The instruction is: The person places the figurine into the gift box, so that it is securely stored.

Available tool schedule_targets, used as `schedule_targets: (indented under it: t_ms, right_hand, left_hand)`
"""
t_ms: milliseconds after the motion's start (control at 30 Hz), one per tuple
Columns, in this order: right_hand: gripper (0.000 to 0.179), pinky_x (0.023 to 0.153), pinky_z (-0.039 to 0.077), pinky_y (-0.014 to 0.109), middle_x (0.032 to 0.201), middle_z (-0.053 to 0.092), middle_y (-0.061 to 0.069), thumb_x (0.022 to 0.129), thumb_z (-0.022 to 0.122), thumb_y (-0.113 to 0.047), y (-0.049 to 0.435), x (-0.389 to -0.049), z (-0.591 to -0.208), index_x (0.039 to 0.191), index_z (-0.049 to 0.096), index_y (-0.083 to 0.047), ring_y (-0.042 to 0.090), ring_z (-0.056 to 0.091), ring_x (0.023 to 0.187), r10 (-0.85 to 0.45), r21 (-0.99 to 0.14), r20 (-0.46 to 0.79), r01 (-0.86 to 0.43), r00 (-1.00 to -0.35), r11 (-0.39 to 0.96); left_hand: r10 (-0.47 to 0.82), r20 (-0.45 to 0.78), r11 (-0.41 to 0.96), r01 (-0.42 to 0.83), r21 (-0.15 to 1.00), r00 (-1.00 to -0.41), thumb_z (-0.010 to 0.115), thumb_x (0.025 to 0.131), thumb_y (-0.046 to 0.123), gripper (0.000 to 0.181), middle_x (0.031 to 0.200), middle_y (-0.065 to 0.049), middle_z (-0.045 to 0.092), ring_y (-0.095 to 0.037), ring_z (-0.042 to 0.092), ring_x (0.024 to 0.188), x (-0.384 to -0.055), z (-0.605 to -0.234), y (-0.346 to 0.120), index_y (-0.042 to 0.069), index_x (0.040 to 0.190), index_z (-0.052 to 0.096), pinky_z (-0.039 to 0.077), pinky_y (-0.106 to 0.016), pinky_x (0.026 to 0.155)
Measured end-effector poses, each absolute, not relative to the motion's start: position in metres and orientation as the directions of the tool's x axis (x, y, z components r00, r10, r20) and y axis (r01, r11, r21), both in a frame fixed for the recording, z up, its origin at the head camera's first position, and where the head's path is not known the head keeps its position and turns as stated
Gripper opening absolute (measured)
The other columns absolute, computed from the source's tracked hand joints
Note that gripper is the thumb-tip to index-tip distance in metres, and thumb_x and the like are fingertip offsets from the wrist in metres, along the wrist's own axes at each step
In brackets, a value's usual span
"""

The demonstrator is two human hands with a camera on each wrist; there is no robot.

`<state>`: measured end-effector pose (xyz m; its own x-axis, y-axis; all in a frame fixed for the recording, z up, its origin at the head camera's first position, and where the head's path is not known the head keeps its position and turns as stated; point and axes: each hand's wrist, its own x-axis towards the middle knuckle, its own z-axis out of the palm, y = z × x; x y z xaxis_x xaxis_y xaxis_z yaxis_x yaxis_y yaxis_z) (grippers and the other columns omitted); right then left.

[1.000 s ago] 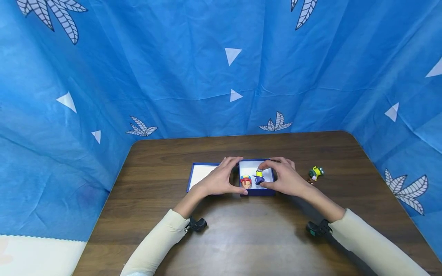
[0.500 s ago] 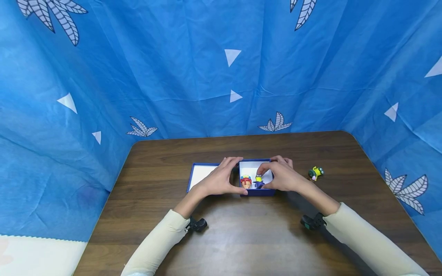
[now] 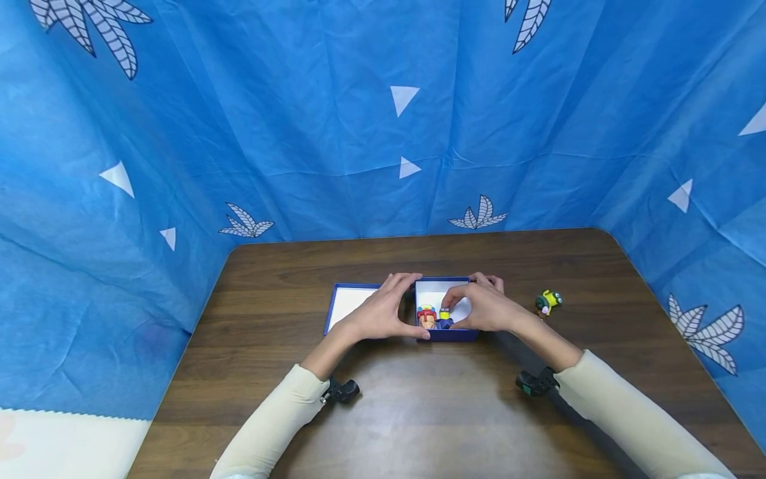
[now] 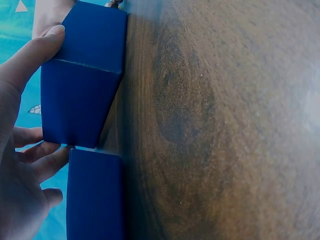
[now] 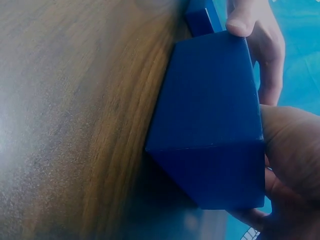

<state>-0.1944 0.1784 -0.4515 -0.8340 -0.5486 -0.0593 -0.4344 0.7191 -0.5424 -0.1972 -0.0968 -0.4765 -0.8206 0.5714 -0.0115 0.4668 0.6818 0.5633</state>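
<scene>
My left hand point(image 3: 377, 316) grips the left side of a small blue box point(image 3: 451, 336), white inside, its thumb at the near corner and fingers along the far side. In the left wrist view the thumb point(image 4: 55, 37) lies on the box's rim. Inside the box, a red figurine point(image 3: 427, 317) lies at the near left. My right hand point(image 3: 487, 309) reaches over the right wall and pinches a yellow and dark blue figurine point(image 3: 445, 316) beside the red one. In the right wrist view, the box wall point(image 5: 215, 100) hides both figurines and the right fingertips.
A shallow blue-edged lid point(image 3: 348, 306) with a white inside lies left of the box, partly behind my left hand. A green and yellow figurine point(image 3: 548, 301) lies to the right, beside something small and brown point(image 3: 541, 314). Blue curtains point(image 3: 359, 133) stand behind the wooden table point(image 3: 443, 412).
My right hand has moved slightly left and lowered the yellow and dark blue figurine toward the box's near side, next to the red one. The left hand has stayed in place.
</scene>
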Motion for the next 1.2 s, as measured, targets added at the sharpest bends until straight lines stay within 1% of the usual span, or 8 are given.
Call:
schedule_targets:
  t_ms: [200,367,733,800,933,1000,1100,1200]
  right_hand:
    - [0.029,0.111,0.008,0.082,0.105,0.084,-0.003,0.082,0.096,-0.026,0.180,-0.195,-0.454,0.107,0.082,-0.022,0.045,0.047,0.134,-0.548,-0.558,-0.071,-0.422,-0.834,0.715]
    - [0.026,0.111,0.006,0.082,0.103,0.084,-0.005,0.084,0.095,-0.032,0.182,-0.196,-0.456,0.106,0.083,-0.023,0.042,0.049,0.131,-0.547,-0.578,-0.062,-0.417,-0.835,0.701]
    - [0.026,0.112,0.006,0.083,0.103,0.084,-0.005,0.082,0.096,-0.029,0.183,-0.197,-0.458,0.104,0.084,-0.022,0.043,0.050,0.132,-0.543,-0.588,-0.045,-0.417,-0.839,0.693]
    - [0.028,0.112,0.006,0.083,0.106,0.084,-0.004,0.083,0.095,-0.030,0.184,-0.196,-0.459,0.107,0.083,-0.022,0.045,0.050,0.133,-0.542,-0.585,-0.038,-0.421,-0.839,0.693]
    - [0.035,0.116,0.007,0.082,0.120,0.083,0.002,0.085,0.094,-0.031,0.188,-0.195,-0.459,0.116,0.082,-0.019,0.055,0.048,0.142,-0.537,-0.577,-0.011,-0.434,-0.843,0.692]
    - [0.038,0.118,0.009,0.081,0.126,0.081,0.004,0.087,0.092,-0.031,0.191,-0.194,-0.459,0.121,0.081,-0.018,0.058,0.045,0.146,-0.533,-0.578,0.009,-0.439,-0.846,0.688]
    - [0.040,0.120,0.012,0.081,0.130,0.079,0.006,0.089,0.090,-0.032,0.198,-0.192,-0.459,0.125,0.080,-0.018,0.054,0.045,0.149,-0.518,-0.602,0.038,-0.434,-0.854,0.671]
    - [0.039,0.120,0.021,0.082,0.140,0.074,0.009,0.091,0.088,-0.032,0.206,-0.190,-0.459,0.127,0.078,-0.021,0.047,0.044,0.152,-0.486,-0.634,0.063,-0.411,-0.872,0.655]
  left_hand:
    - [0.573,-0.010,0.682,0.469,0.560,-0.820,0.087,0.075,0.073,0.124,0.171,-0.004,0.036,-0.031,0.036,0.160,-0.198,-0.476,-0.096,0.023,0.171,0.026,0.045,-0.061,0.123]
    - [0.578,-0.006,0.676,0.474,0.564,-0.816,0.087,0.076,0.072,0.123,0.170,-0.004,0.036,-0.027,0.041,0.154,-0.199,-0.475,-0.095,0.023,0.171,0.027,0.047,-0.058,0.121]
    - [0.577,-0.012,0.674,0.468,0.572,-0.817,0.088,0.076,0.071,0.123,0.170,-0.004,0.036,-0.027,0.040,0.154,-0.199,-0.476,-0.094,0.023,0.171,0.027,0.047,-0.061,0.121]
    - [0.577,-0.013,0.673,0.466,0.574,-0.817,0.088,0.076,0.071,0.123,0.170,-0.004,0.036,-0.028,0.040,0.155,-0.199,-0.477,-0.094,0.023,0.171,0.027,0.047,-0.061,0.121]
    - [0.578,-0.013,0.670,0.466,0.578,-0.816,0.088,0.076,0.071,0.123,0.170,-0.004,0.036,-0.029,0.040,0.155,-0.199,-0.478,-0.095,0.023,0.171,0.026,0.046,-0.062,0.121]
    - [0.576,-0.014,0.672,0.464,0.578,-0.817,0.088,0.076,0.071,0.123,0.170,-0.003,0.035,-0.029,0.040,0.156,-0.198,-0.478,-0.095,0.024,0.171,0.026,0.046,-0.062,0.121]
    - [0.572,-0.016,0.675,0.460,0.577,-0.820,0.087,0.076,0.072,0.123,0.170,-0.002,0.035,-0.029,0.040,0.157,-0.198,-0.479,-0.097,0.025,0.171,0.026,0.046,-0.062,0.121]
    - [0.568,-0.017,0.678,0.457,0.576,-0.823,0.087,0.076,0.072,0.123,0.171,-0.002,0.036,-0.030,0.039,0.158,-0.198,-0.479,-0.097,0.026,0.171,0.025,0.045,-0.062,0.122]
